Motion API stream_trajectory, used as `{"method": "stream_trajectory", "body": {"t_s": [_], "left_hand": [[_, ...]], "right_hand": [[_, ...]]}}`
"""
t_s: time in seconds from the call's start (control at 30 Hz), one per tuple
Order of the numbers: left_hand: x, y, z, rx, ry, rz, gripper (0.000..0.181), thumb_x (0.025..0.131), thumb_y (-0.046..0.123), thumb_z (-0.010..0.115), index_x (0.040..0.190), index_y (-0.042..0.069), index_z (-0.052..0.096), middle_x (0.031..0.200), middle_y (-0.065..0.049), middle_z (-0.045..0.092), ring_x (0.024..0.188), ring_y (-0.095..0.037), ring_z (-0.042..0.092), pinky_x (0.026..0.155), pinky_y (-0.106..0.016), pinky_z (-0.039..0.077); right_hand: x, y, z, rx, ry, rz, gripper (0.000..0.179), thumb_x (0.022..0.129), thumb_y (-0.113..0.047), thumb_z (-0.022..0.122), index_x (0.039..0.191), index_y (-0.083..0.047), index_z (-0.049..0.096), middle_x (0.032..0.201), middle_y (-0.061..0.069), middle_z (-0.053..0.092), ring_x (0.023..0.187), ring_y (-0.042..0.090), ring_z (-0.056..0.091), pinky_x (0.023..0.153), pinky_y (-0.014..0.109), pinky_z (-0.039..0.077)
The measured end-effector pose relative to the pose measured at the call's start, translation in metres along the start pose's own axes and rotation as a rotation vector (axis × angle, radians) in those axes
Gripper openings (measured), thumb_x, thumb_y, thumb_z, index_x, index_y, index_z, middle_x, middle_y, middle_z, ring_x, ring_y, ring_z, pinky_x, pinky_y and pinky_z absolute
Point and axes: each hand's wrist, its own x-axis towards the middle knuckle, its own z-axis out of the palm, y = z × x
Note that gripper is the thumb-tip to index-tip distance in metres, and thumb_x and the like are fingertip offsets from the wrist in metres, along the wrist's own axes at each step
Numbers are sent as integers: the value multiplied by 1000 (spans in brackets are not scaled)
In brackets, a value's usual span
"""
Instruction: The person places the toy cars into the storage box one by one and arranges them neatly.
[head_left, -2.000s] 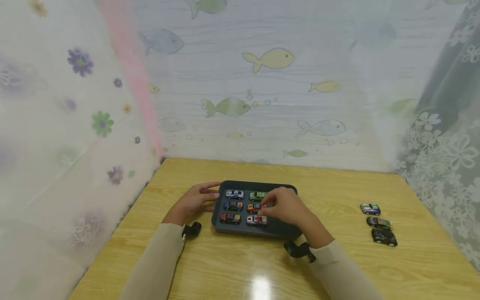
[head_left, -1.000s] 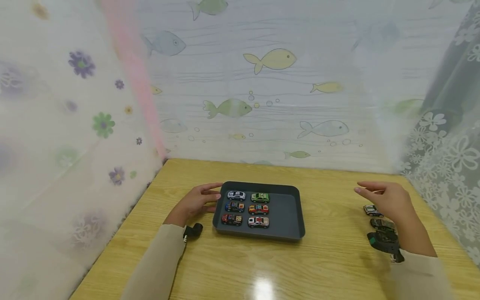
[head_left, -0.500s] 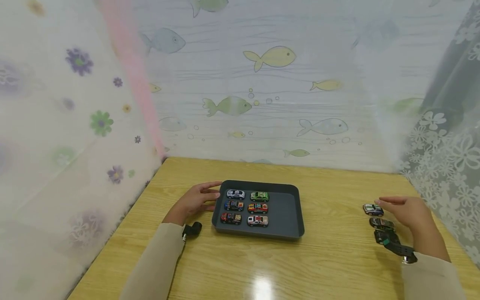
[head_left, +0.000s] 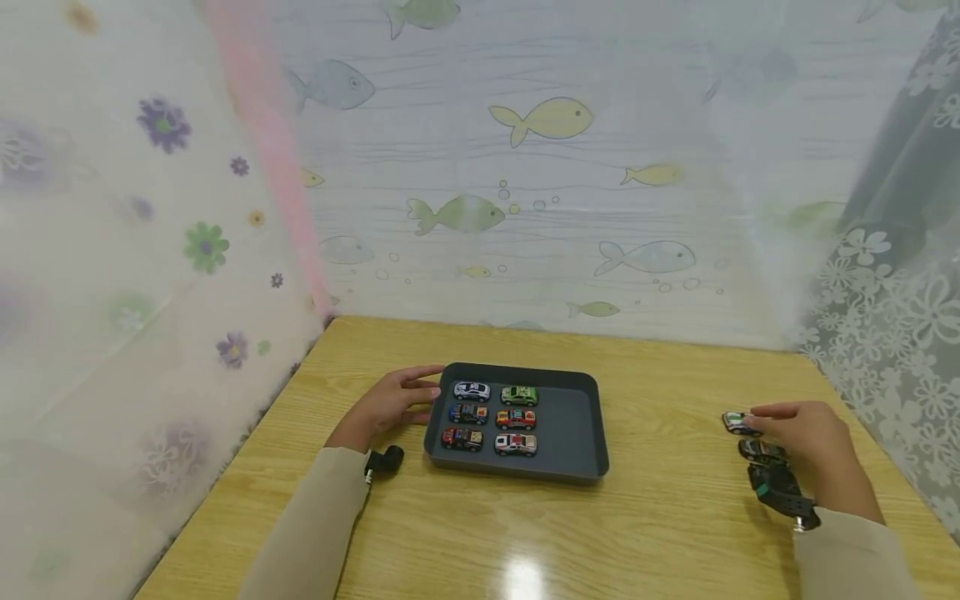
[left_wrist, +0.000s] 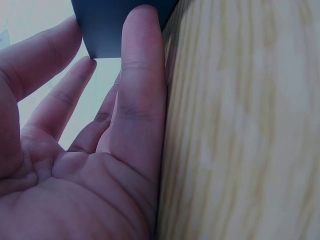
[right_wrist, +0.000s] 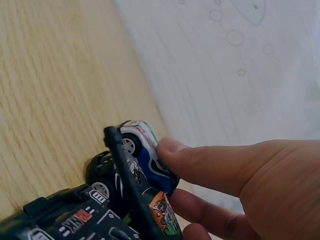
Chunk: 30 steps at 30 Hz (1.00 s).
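Observation:
My left hand (head_left: 390,402) rests at the left side of a dark grey tray (head_left: 572,379), its extended fingers touching the tray wall (left_wrist: 102,30). Inside the tray are two columns of toy cars, among them a green toy car (head_left: 519,396) and a white-and-red toy car (head_left: 515,444). Far to the right, my right hand (head_left: 813,433) pinches a white, green and blue toy car (head_left: 738,422) between thumb and fingers. In the right wrist view the thumb presses that car's side (right_wrist: 150,160). Beside it stands a dark toy car with orange graphics (right_wrist: 165,210).
A black toy car (right_wrist: 75,215) is nearest me in the right-hand row, partly hidden by the wrist camera (head_left: 783,496). Everything stands on a wood-grain table (head_left: 450,533). Fish-printed curtain (head_left: 555,208) hangs behind the table's far edge.
The right hand left the red-and-yellow car in the tray, swung right to the row of cars and closed its fingers on the white, green and blue one. The left hand stayed by the tray.

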Motion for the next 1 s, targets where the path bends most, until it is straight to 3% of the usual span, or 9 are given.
{"method": "stream_trajectory", "body": {"t_s": [0.37,0.67,0.9,1.0], "left_hand": [[-1,0,1,-6,20,-9,55,101,21,70,153,30,53,149,-16,56,114,-24,71,88,-41,64],[-2,1,2,-19,32,-14,52,101,19,69,151,30,56,146,-15,58,112,-24,72,86,-41,64],[-1,1,1,-5,23,-13,54,101,21,70,152,30,53,149,-16,56,113,-23,71,87,-40,64],[-1,1,1,0,17,-11,55,101,21,70,153,30,53,150,-17,55,114,-24,71,87,-40,64]], "right_hand": [[0,-5,3,22,16,26,67,97,-56,66,131,1,70,138,38,56,117,62,51,86,64,52],[3,-21,11,-6,29,11,64,94,-55,71,128,0,72,137,38,56,104,51,63,78,56,55],[5,-35,20,-38,26,-11,61,96,-54,70,128,-2,73,139,37,55,117,59,53,88,65,51],[6,-40,24,-25,17,-20,61,95,-54,70,128,-3,73,138,36,58,113,55,58,84,60,53]]}}
